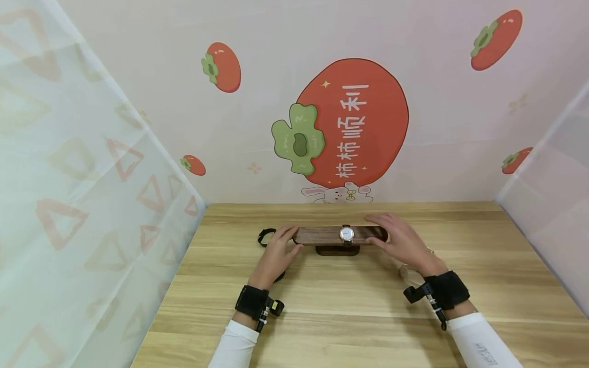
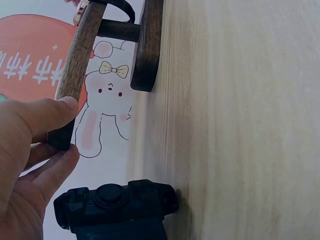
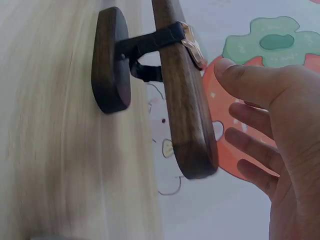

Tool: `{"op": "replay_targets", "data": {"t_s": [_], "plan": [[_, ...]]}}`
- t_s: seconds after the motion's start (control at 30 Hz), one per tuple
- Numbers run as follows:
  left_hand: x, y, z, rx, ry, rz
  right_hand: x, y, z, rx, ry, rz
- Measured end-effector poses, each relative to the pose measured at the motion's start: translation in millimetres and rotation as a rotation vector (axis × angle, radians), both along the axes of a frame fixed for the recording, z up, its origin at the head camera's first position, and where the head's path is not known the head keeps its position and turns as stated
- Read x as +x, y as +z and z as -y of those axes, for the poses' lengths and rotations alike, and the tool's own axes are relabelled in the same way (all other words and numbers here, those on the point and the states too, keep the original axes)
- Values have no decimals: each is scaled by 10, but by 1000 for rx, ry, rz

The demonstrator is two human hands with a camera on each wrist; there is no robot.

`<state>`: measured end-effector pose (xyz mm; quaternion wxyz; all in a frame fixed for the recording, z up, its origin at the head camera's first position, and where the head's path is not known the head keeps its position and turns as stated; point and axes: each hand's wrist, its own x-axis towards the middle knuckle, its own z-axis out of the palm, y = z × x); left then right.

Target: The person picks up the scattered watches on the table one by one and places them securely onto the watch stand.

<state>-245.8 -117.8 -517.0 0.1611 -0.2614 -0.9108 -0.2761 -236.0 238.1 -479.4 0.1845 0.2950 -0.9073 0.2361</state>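
A dark wooden watch stand (image 1: 317, 235), a long rounded bar above a small base (image 1: 338, 250), stands near the back of the table. One wristwatch (image 1: 347, 234) with a pale dial and dark strap is wrapped around the bar, right of its middle. My left hand (image 1: 274, 255) pinches the bar's left end; in the left wrist view its thumb (image 2: 62, 111) lies on one face, fingers on the other side. At the right end, my right hand (image 1: 407, 244) is held with fingers spread and loosely bent. In the right wrist view, that hand stands apart from the bar (image 3: 187, 115).
A black-strapped band (image 1: 264, 236) lies behind my left hand. Part of another dark object (image 1: 279, 276) shows beside the left wrist. Near the right wrist lies a pale round object (image 1: 409, 274), partly hidden. A printed wall (image 1: 437, 153) rises behind the wooden table (image 1: 340, 317).
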Motion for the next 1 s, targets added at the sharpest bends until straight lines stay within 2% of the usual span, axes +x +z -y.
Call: {"op": "replay_targets", "data": {"t_s": [0.23,0.53,0.77,1.0], "plan": [[-12,-17,-3,-4,9,-1,64,28,-189,-17,-23,-12],[-4,-9,2,4,3,-16,123,-47,-425,-6,-18,-22],[2,3,9,6,5,-7,148,-142,-585,33,-42,37],[-2,-12,6,4,4,10,170,-285,-736,40,-41,49]]}}
